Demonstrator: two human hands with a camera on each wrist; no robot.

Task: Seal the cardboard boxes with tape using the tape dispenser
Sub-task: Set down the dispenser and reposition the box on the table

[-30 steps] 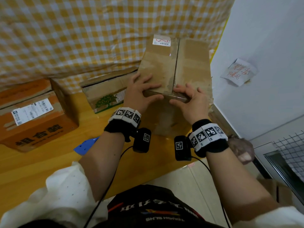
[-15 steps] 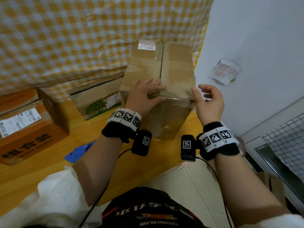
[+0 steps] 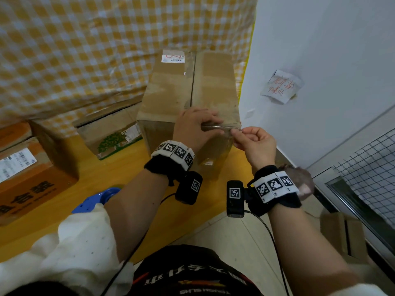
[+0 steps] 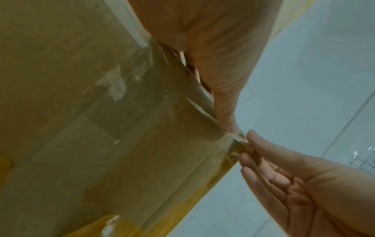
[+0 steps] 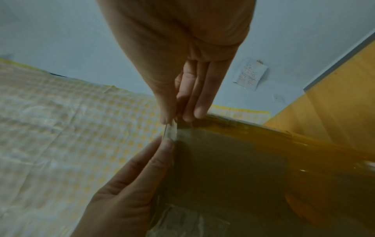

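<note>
The box (image 3: 188, 97) stands at 12 o'clock. Its near edge is pressed by the left hand (image 3: 193, 129), fingers flat; a tape end (image 3: 235, 130) is pinched by the right hand (image 3: 255, 144). Tape is judged thin, sticky, easily creased; best held at its tip.

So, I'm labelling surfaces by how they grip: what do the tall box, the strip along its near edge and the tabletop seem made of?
Tall box: matt brown cardboard, scuffed, with torn paper patches.
Strip: probably clear plastic tape; it glints and the cardboard shows through. The right hand pinches its end, and the left hand rests on it.
Tabletop: smooth orange-yellow, wood or laminate; I cannot tell which.
</note>
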